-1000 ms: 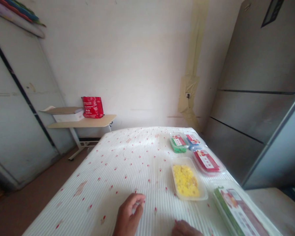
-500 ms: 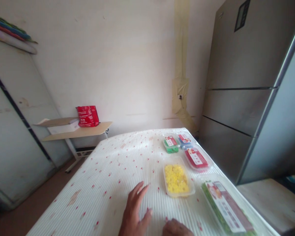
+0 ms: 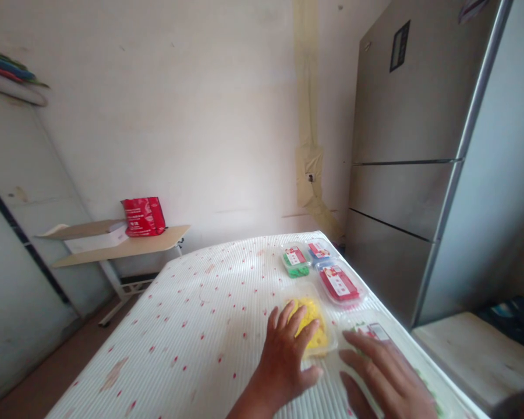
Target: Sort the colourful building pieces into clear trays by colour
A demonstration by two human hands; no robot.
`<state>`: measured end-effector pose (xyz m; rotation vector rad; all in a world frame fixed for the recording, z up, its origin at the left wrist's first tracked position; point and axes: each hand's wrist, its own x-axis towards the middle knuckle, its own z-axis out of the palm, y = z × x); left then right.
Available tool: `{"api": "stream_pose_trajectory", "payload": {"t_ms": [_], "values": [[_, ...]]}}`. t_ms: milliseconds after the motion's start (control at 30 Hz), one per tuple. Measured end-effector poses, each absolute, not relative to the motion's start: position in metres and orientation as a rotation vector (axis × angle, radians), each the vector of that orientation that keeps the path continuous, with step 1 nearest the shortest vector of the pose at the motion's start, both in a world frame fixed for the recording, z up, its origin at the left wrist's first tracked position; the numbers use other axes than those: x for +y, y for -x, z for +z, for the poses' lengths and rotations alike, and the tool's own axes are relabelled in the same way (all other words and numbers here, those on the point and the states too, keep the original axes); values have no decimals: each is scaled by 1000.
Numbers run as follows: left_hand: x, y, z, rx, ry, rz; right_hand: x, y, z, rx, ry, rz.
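My left hand [image 3: 288,349] reaches over a clear plastic box of yellow pieces [image 3: 313,308], its fingers spread across the near left side. Whether the fingertips touch the box or hover over it I cannot tell. Above the large clear box with green contents and a printed label [image 3: 378,331], my right hand [image 3: 386,381] has its fingers stretched out and slightly apart, hiding most of that box. No object shows in either hand.
Farther back on the white dotted tablecloth [image 3: 192,337] lie labelled boxes with red [image 3: 340,282], green [image 3: 296,259] and blue [image 3: 321,251] contents. A grey refrigerator [image 3: 393,198] stands to the right. A red bag [image 3: 144,216] and a white carton [image 3: 96,237] rest on a side table [image 3: 157,241].
My left hand has moved right and forward onto the yellow box. The right hand, closed and low before, has opened and moved right over the large green box. The view has turned slightly right.
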<state>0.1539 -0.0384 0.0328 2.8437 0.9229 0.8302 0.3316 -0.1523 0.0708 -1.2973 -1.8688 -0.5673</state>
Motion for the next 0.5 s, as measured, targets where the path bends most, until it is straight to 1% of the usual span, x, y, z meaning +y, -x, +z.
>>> {"api": "stream_pose_trajectory", "payload": {"t_ms": [200,367,500], "values": [[-32,-163,14,861,-2900,826,-164,-375,83,-1765,1463,-711],[-31,-169,10,922,-2930,883,-157,-351,79,-1871,1355,-690],[-32,-172,6,966,-2935,928,-140,-327,62,-1906,1345,-722]]}}
